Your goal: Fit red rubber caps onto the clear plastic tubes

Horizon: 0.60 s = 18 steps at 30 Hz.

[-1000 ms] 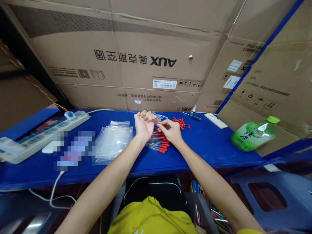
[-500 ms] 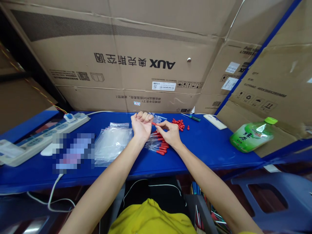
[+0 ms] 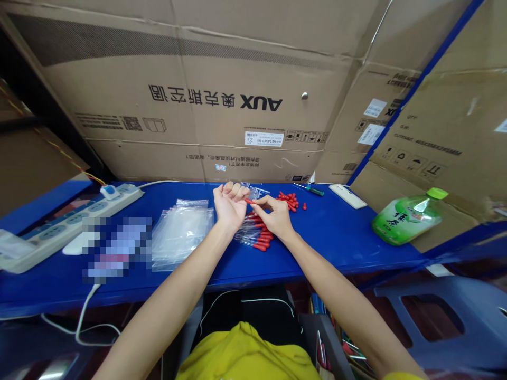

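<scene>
You're sitting at one blue bench (image 3: 340, 232) w/ a wall of cardboard boxes (image 3: 222, 89) standing behind it. One white power strip (image 3: 71, 224) is lying at far left, its long axis running diagonally toward the back. One stack of clear plastic bags (image 3: 180, 232) is lying flat just left of your hands; can't count the bags in it. One green bottle (image 3: 407, 216) is lying on its side at right, cap pointing right and up. One white flat device (image 3: 348, 196) and one small screwdriver (image 3: 316, 190) are sitting near the back edge. A row of red-bulbed droppers (image 3: 259, 237) is lying under your hands, approx. six or more, bulbs pointing right, long axes running left-right; exact count is unclear. A loose heap of red caps (image 3: 291, 200) is sitting just behind your right hand (image 3: 277, 216), too small to count. Your left hand (image 3: 229, 203) is curling palm-up, fingers closed around something clear. Your right hand's fingertips are pinching one red dropper (image 3: 250, 201), which is sitting between both hands just above the row, lying roughly left-right.
</scene>
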Each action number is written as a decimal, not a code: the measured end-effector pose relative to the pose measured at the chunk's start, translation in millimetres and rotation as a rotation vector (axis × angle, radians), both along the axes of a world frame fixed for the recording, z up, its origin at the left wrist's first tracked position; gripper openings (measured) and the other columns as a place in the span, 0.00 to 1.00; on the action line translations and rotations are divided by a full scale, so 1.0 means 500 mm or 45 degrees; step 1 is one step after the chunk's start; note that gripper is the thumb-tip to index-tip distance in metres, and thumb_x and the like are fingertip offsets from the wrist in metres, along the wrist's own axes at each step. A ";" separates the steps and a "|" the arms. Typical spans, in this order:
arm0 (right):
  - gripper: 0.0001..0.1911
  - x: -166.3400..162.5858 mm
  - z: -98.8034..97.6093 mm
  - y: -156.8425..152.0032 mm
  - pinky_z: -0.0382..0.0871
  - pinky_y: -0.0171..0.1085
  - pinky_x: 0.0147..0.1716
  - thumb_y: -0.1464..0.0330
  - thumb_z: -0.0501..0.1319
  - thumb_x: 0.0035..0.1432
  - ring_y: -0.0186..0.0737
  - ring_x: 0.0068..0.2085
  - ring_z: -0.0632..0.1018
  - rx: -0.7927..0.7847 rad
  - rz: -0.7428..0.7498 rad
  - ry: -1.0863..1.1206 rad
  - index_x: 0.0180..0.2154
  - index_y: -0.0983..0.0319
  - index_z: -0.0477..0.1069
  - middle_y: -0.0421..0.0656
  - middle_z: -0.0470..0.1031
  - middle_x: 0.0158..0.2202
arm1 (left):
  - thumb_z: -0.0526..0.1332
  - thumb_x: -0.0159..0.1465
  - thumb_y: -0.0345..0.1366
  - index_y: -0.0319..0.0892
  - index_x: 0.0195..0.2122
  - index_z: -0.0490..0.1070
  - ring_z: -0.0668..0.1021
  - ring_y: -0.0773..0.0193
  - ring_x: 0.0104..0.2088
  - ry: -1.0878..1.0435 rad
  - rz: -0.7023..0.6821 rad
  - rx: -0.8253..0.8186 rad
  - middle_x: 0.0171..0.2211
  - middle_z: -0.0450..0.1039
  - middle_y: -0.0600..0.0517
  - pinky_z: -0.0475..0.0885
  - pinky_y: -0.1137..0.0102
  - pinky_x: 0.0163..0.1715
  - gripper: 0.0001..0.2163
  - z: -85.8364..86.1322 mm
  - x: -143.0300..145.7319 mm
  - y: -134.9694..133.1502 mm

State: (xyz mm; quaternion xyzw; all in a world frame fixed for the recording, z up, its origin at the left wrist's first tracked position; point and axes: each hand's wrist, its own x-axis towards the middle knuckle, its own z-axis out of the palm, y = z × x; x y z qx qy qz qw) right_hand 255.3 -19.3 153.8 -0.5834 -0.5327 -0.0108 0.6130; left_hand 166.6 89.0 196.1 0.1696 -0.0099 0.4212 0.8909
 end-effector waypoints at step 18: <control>0.08 -0.004 0.006 0.000 0.81 0.40 0.37 0.62 0.67 0.61 0.42 0.33 0.84 0.076 -0.034 -0.050 0.35 0.60 0.79 0.44 0.84 0.34 | 0.41 0.74 0.34 0.44 0.23 0.44 0.49 0.69 0.19 0.029 0.034 -0.012 0.20 0.38 0.59 0.66 0.72 0.27 0.18 0.013 -0.005 -0.002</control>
